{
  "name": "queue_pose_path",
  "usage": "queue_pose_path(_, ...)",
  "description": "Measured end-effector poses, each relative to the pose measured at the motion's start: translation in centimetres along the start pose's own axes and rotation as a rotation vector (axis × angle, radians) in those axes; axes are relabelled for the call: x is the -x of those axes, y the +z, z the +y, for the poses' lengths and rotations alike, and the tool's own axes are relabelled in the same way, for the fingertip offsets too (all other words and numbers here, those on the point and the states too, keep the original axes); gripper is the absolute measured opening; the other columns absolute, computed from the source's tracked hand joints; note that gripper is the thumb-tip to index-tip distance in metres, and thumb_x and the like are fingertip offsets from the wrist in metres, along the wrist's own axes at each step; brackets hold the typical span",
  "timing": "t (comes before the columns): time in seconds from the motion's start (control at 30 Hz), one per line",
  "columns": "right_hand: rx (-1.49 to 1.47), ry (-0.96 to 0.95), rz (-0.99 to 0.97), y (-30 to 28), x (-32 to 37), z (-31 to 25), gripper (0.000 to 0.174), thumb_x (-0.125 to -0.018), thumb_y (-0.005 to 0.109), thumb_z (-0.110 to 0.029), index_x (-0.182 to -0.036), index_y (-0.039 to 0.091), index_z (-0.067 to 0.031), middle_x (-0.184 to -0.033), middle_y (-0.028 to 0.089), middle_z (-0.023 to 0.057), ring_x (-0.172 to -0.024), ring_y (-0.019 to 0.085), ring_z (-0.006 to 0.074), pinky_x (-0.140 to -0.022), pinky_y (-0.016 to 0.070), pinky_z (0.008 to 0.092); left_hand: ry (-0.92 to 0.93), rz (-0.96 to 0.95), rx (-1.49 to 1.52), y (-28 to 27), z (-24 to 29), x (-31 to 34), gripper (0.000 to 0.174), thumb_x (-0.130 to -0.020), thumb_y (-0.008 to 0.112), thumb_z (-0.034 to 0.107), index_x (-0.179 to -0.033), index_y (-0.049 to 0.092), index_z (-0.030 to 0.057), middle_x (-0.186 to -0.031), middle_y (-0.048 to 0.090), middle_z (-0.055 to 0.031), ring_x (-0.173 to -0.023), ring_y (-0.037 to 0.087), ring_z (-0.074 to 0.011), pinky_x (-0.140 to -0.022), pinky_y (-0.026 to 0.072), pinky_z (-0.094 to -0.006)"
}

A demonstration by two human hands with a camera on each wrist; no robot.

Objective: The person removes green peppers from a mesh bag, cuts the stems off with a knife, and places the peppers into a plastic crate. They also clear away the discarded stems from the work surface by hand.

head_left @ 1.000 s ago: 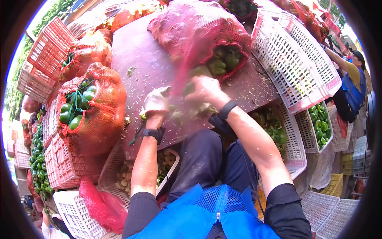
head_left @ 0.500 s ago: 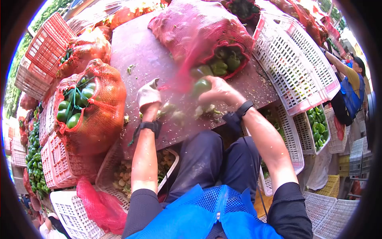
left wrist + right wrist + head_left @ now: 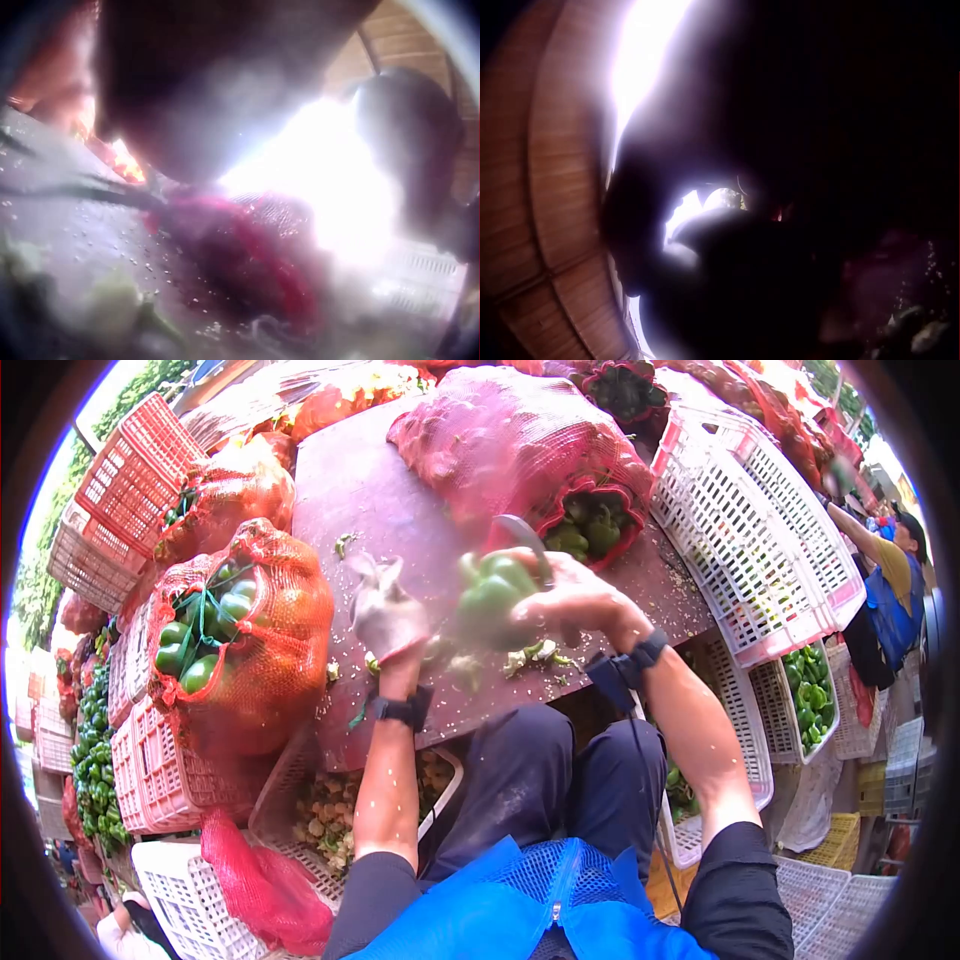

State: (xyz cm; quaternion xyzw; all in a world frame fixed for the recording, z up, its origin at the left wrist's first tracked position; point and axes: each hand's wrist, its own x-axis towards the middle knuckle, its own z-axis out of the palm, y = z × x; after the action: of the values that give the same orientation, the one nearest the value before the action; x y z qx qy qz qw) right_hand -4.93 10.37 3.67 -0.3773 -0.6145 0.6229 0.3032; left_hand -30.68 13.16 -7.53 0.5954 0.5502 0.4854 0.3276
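My right hand (image 3: 580, 600) grips one green pepper (image 3: 490, 595), held just in front of the open red sack (image 3: 520, 450) on the bench (image 3: 370, 500). I judge it light, hollow, waxy-slick and easily bruised, so it is best cupped round the shoulders. My gloved left hand (image 3: 385, 622) hovers beside it, fingers loose and holding nothing. About three peppers (image 3: 590, 525) show in the sack's mouth.

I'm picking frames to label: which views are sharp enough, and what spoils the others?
Head view: bright daylight, fisheye bending, dark rim; the net sack is sharp, but the gloved left hand and the green pepper in the right hand are motion-blurred. Left wrist view: soft throughout, white glare washing out the centre. Right wrist view: mostly black, one blown-out streak, nothing legible.
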Motion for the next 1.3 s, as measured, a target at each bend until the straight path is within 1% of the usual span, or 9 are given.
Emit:
queue_pose_path(0.37, 0.253, -0.317, 0.47, 1.0, 10.6, 0.0, 0.078, -0.071, 0.088, -0.019, -0.139, 0.055, -0.0041, -0.116, 0.068, 0.0085, -0.105, 0.063, 0.0134, -0.092, 0.052, 0.031, 0.532, -0.382, 0.488, 10.4, 11.1, 6.1, 0.071, -0.073, 0.081, 0.024, -0.136, 0.054, 0.0068, -0.114, 0.066, -0.0185, -0.097, 0.067, -0.0331, -0.088, 0.0534, -0.0447)
queue_pose_path(0.5, 0.449, -0.356, 0.564, 0.7, 14.5, 0.4, 0.08, -0.071, 0.088, -0.018, -0.141, 0.053, -0.0039, -0.115, 0.069, 0.008, -0.102, 0.063, 0.0125, -0.091, 0.0523, 0.0306, 1.209, -0.173, -0.521, 10.5, 12.9, 6.2, 0.078, -0.073, 0.079, 0.015, -0.143, 0.047, 0.0012, -0.122, 0.068, -0.0141, -0.104, 0.071, -0.0291, -0.095, 0.0561, -0.0369)
queue_pose_path(0.53, 0.47, -0.372, 0.578, 0.7, 15.2, 0.7, 0.081, -0.071, 0.088, -0.018, -0.142, 0.053, -0.0033, -0.114, 0.069, 0.0076, -0.102, 0.064, 0.012, -0.091, 0.0525, 0.0304, 1.217, -0.175, -0.516, 11.7, 12.1, 6.6, 0.078, -0.073, 0.079, 0.015, -0.143, 0.047, 0.0012, -0.122, 0.068, -0.0141, -0.104, 0.071, -0.0291, -0.095, 0.0561, -0.0369)
queue_pose_path(0.6, 0.432, -0.379, 0.571, 0.5, 16.0, 1.4, 0.081, -0.071, 0.088, -0.018, -0.142, 0.053, -0.0035, -0.114, 0.069, 0.0076, -0.102, 0.063, 0.012, -0.091, 0.0525, 0.0304, 0.019, -0.579, 0.693, 14.2, 11.0, 7.2, 0.051, -0.089, 0.071, 0.029, -0.131, 0.056, 0.0046, -0.106, 0.068, -0.0126, -0.093, 0.068, -0.0271, -0.092, 0.0536, -0.0392)
queue_pose_path(0.8, 0.907, -0.62, 0.795, -0.5, 18.1, 1.6, 0.081, -0.07, 0.092, -0.035, -0.134, 0.059, 0.0007, -0.119, 0.068, 0.0166, -0.098, 0.071, 0.0219, -0.089, 0.0549, 0.033, 0.58, -0.566, 0.371, 14.8, 12.8, 8.5, 0.071, -0.067, 0.087, 0.028, -0.127, 0.058, 0.0037, -0.118, 0.063, -0.0139, -0.105, 0.064, -0.0292, -0.101, 0.0465, -0.04)
queue_pose_path(0.93, 0.81, -0.343, 0.982, 1.3, 20.0, 1.6, 0.071, -0.075, 0.086, -0.049, -0.122, 0.066, 0.0009, -0.108, 0.072, 0.0167, -0.098, 0.07, 0.0213, -0.085, 0.0547, 0.0356, -0.601, -0.509, 1.095, 13.0, 18.5, 8.4, 0.066, -0.071, 0.086, 0.027, -0.124, 0.058, 0.0014, -0.102, 0.069, -0.0125, -0.086, 0.069, -0.0264, -0.084, 0.0555, -0.0341)
queue_pose_path(1.0, 0.744, -0.247, 0.987, 1.2, 20.7, 2.5, 0.051, -0.083, 0.08, -0.047, -0.1, 0.07, 0.0004, -0.087, 0.07, 0.0159, -0.079, 0.071, 0.0241, -0.071, 0.0547, 0.037, 0.274, -0.242, -0.011, 14.1, 17.5, 8.6, 0.052, -0.08, 0.081, 0.02, -0.122, 0.058, -0.0002, -0.097, 0.072, -0.0122, -0.079, 0.071, -0.0215, -0.074, 0.057, -0.0309)
queue_pose_path(1.1, 0.52, -0.174, 0.862, 2.3, 20.9, 1.9, 0.05, -0.096, 0.064, -0.05, -0.085, 0.067, -0.0009, -0.067, 0.061, 0.0084, -0.064, 0.064, 0.0167, -0.059, 0.0497, 0.034, 0.784, -0.236, -0.186, 14.4, 15.7, 7.6, 0.05, -0.083, 0.078, 0.016, -0.125, 0.056, -0.001, -0.103, 0.074, -0.0133, -0.088, 0.072, -0.0221, -0.078, 0.0567, -0.0322)
queue_pose_path(1.3, 0.631, -0.153, 0.763, 1.7, 20.0, 3.6, 0.052, -0.106, 0.047, -0.045, -0.081, 0.064, -0.0025, -0.061, 0.057, 0.0113, -0.054, 0.059, 0.0241, -0.055, 0.0477, 0.0377, 0.448, -0.359, -0.16, 14.5, 18.3, 8.3, 0.06, -0.08, 0.078, 0.015, -0.132, 0.052, -0.0012, -0.103, 0.073, -0.0112, -0.09, 0.072, -0.0248, -0.085, 0.0556, -0.0325)
